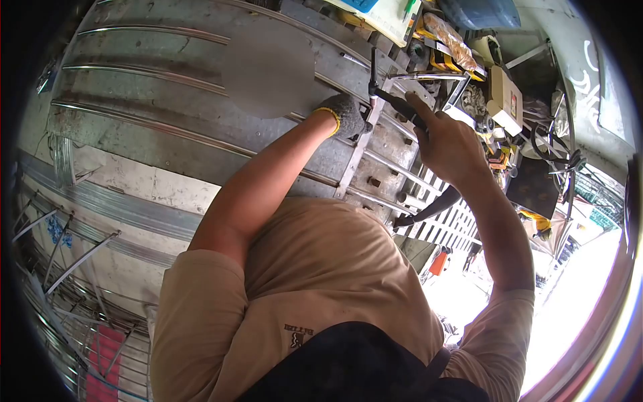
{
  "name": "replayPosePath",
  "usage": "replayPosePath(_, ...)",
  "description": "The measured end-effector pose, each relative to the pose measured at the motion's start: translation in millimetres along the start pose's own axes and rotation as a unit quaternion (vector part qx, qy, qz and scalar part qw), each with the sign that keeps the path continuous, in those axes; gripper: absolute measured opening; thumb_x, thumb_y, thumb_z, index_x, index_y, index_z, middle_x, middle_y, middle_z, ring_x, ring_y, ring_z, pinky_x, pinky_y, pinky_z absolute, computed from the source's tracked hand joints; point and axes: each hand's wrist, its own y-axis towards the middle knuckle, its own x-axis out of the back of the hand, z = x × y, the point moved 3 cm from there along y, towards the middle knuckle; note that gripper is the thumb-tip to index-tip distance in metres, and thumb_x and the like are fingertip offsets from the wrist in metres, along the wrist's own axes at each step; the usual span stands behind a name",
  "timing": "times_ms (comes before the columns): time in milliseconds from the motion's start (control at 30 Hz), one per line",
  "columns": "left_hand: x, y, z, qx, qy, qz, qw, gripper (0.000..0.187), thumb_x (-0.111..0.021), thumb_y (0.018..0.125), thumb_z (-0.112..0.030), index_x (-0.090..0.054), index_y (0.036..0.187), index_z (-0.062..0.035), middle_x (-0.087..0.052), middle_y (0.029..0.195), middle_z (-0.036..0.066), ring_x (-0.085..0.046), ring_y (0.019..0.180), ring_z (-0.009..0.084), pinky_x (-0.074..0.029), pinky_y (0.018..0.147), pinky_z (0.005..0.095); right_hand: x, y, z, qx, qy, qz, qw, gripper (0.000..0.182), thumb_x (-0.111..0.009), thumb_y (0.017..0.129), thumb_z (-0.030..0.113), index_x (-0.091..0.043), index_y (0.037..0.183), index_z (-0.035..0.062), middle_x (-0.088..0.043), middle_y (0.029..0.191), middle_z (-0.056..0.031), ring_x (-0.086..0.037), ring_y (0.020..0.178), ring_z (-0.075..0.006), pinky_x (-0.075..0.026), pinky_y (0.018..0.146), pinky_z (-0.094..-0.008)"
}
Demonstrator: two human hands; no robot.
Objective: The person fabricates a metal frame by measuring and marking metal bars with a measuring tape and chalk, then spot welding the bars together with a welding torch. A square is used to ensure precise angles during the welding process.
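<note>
My right hand [450, 144] is bare and closed around the black handle of a TIG welding torch [402, 107]. The torch's long back cap points away from me, and its reddish nozzle sits close above a flat metal bar [353, 157]. My left hand [343, 115], in a grey knit glove with a yellow cuff, is closed at that bar, just left of the nozzle; its fingertips are partly hidden. Long shiny metal tubes [144, 120] run across the grey metal worktop [154, 94] and meet the bar. A dark cable [439, 204] hangs below my right hand.
A cardboard box [504, 99], a blue container [479, 12] and various tools and supplies crowd the right side. A slatted white rack [449, 228] stands below my right forearm. At lower left are metal rods and a wire frame [74, 335]. A blurred grey patch covers part of the worktop.
</note>
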Motion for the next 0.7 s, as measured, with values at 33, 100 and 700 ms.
replayPosePath(33, -4.2, 2.9, 3.4, -0.009, -0.012, -0.004, 1.0, 0.055, -0.081, 0.09, -0.052, -0.078, 0.119, -0.005, -0.078, 0.117, 0.025, -0.075, 0.112, 0.0433, -0.06, 0.099, 0.0483, -1.0, -0.2, 0.9, 0.001, -0.008, -0.002, 1.0, 0.06, -0.059, 0.11, 0.027, -0.042, 0.168, 0.031, -0.077, 0.12, -0.0216, -0.077, 0.108, -0.046, -0.061, 0.097, -0.0585)
replayPosePath(100, -8.3, 7.2, 6.6, -0.046, -0.003, -0.017, 0.999, 0.053, -0.078, 0.092, -0.049, -0.077, 0.121, -0.0046, -0.079, 0.116, 0.024, -0.075, 0.111, 0.0424, -0.06, 0.098, 0.0487, -4.7, -1.1, 0.7, 0.012, -0.015, -0.023, 1.0, 0.061, -0.061, 0.109, 0.026, -0.043, 0.167, 0.0305, -0.076, 0.116, -0.0215, -0.077, 0.103, -0.0456, -0.061, 0.094, -0.058)
replayPosePath(700, -8.8, 5.8, 1.5, -0.175, 0.1, -0.026, 0.979, 0.047, -0.059, 0.107, -0.05, -0.071, 0.134, -0.0141, -0.078, 0.127, 0.016, -0.074, 0.117, 0.0387, -0.057, 0.105, 0.0506, -10.6, -6.2, 2.5, 0.062, -0.029, -0.051, 0.996, 0.059, -0.063, 0.107, 0.022, -0.05, 0.164, 0.0212, -0.077, 0.104, -0.0234, -0.08, 0.092, -0.0414, -0.066, 0.084, -0.0542)
